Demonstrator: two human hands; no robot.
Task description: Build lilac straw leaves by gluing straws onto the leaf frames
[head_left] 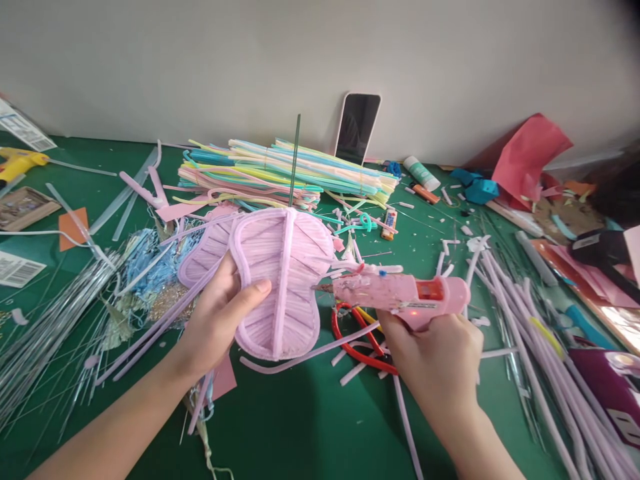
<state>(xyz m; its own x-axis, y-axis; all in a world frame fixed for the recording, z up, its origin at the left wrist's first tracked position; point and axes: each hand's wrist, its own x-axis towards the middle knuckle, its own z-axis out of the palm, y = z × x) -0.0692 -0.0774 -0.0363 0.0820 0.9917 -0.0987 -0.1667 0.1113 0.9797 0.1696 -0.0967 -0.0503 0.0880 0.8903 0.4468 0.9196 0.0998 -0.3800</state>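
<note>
My left hand (220, 320) grips a pink leaf-shaped piece made of straws (283, 280), thumb across its front, holding it up over the green table. A thin dark green wire stem (295, 160) sticks up from its top. My right hand (440, 360) is closed round the handle of a pink glue gun (400, 293). The gun's nozzle points left and sits at the leaf's right edge. A second pink straw leaf (207, 250) lies behind the held one.
A bundle of pastel straws (280, 173) lies at the back, a phone (357, 127) leaning on the wall behind it. Red-handled scissors (357, 340) lie under the gun. Lilac straws (530, 347) spread right, silver wires (45, 333) left, a yellow glue gun (20, 163) far left.
</note>
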